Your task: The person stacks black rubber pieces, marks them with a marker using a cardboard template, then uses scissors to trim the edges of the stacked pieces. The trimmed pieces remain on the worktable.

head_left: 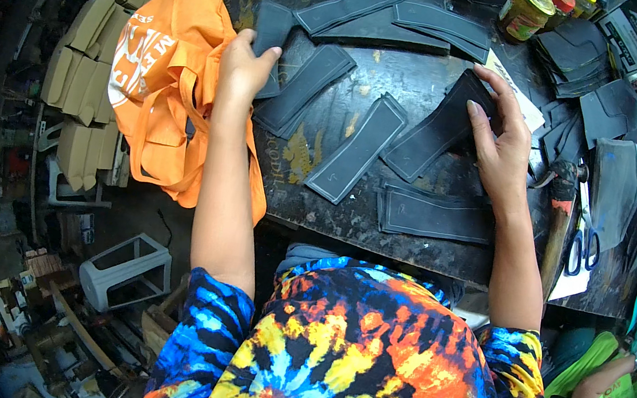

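Note:
Flat black leather-like strips with pale outline lines lie spread over a dark worn table. My left hand is closed on the edge of one black strip, beside the orange bag; its fingertips are partly hidden behind the piece. Between thumb and fingers, my right hand grips the upper end of another strip, which slants down to the left. Close by lie a single outlined strip, a stack of strips below the right hand, and a further stack right of the left hand.
An orange cloth bag hangs over the table's left edge. On the right are a hammer, scissors and piled black sheets. Jars stand at the far right. Someone in a green shirt sits at lower right.

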Action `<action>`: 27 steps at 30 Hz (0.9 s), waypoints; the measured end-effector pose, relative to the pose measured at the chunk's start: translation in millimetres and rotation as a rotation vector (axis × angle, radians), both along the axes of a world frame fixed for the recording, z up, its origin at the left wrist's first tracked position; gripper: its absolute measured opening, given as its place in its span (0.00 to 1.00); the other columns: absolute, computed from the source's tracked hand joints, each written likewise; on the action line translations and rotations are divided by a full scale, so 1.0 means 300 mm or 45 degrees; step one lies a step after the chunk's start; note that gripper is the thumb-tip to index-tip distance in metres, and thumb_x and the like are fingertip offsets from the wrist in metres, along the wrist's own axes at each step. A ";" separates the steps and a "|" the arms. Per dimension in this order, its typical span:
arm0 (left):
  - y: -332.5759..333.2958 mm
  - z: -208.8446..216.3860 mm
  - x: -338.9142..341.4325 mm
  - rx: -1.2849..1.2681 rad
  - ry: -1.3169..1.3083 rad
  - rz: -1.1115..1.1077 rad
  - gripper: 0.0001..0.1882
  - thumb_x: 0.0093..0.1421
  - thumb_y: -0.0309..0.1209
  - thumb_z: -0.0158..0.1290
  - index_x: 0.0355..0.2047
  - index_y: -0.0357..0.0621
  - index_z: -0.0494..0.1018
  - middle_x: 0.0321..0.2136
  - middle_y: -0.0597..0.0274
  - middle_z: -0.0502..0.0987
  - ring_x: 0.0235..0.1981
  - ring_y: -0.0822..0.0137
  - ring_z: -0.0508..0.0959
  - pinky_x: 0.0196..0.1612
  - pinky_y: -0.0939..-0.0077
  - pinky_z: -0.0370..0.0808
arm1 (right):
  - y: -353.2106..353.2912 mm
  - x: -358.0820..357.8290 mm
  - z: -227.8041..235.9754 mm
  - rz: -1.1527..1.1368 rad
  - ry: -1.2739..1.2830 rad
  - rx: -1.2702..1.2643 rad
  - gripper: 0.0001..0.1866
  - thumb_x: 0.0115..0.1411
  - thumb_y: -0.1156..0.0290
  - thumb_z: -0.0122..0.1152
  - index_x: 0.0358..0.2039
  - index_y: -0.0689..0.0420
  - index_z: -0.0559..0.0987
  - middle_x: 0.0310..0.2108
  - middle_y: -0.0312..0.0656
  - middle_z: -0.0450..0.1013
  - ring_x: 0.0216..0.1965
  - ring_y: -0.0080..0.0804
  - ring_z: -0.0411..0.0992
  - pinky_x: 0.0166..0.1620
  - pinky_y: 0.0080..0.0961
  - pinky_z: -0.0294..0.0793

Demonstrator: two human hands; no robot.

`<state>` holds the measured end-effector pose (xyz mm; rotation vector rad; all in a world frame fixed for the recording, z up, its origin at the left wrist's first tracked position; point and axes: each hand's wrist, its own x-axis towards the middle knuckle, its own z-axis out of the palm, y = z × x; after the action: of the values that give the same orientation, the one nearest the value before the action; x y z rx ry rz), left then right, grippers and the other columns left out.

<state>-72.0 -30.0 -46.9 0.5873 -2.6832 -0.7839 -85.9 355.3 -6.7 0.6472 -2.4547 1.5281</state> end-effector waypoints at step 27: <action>0.441 0.172 0.287 0.191 -0.209 -0.569 0.27 0.45 0.30 0.73 0.45 0.36 0.76 0.28 0.58 0.78 0.32 0.67 0.78 0.39 0.73 0.77 | -0.002 -0.006 -0.008 -0.007 0.013 -0.030 0.22 0.65 0.77 0.61 0.59 0.55 0.76 0.50 0.42 0.78 0.47 0.27 0.77 0.47 0.23 0.75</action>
<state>14.2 102.3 4.8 0.0767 -2.9696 -1.0999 -87.7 354.7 -9.3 0.6419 -2.4255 1.5455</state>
